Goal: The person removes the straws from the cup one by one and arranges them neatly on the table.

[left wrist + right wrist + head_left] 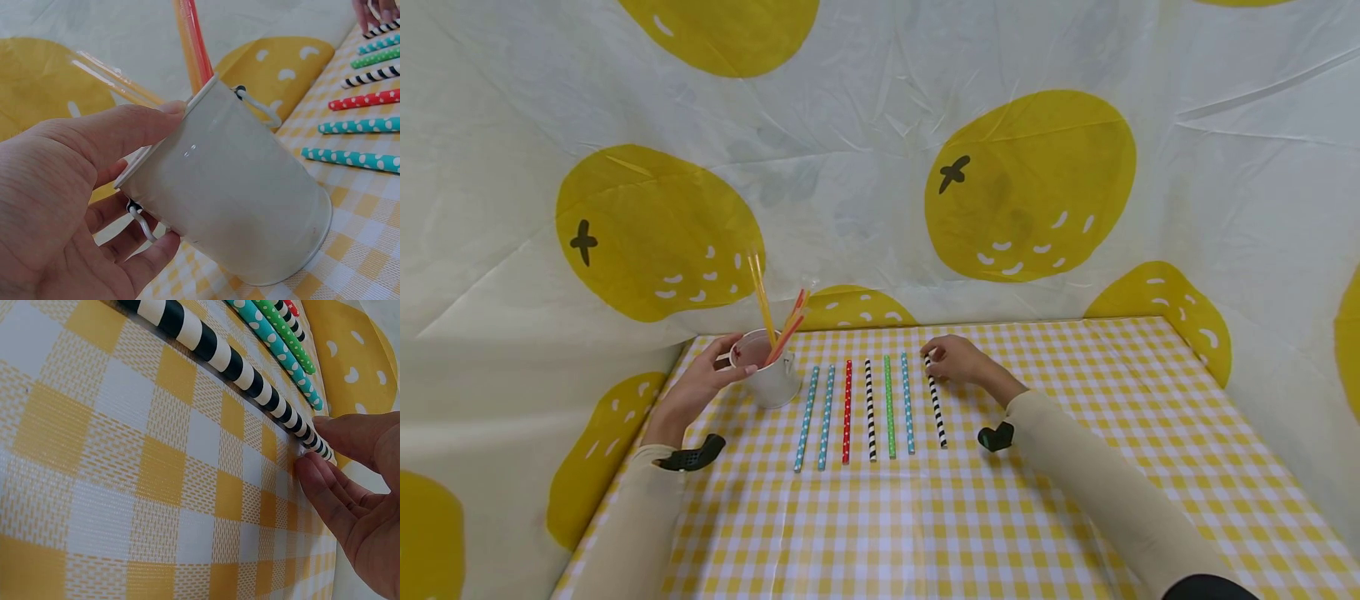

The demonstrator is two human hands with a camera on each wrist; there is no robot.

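Note:
My left hand [700,383] grips the rim of a small white metal bucket [231,187], thumb on the near side and fingers round by its handle loop. Orange and red clear plastic straws [785,337] stick up out of the bucket. To its right, several patterned paper straws lie side by side on the table: blue dotted, red dotted [847,412], black-and-white striped, and green dotted [890,408]. My right hand [958,360] is at the far end of the rightmost black-and-white striped straw [231,365], thumb and fingertips closed about it from either side.
A yellow-and-white checked tablecloth [1075,358] covers the table. Behind and to the left hangs a pale cloth backdrop [850,208] printed with large yellow fruit, meeting the table's back edge.

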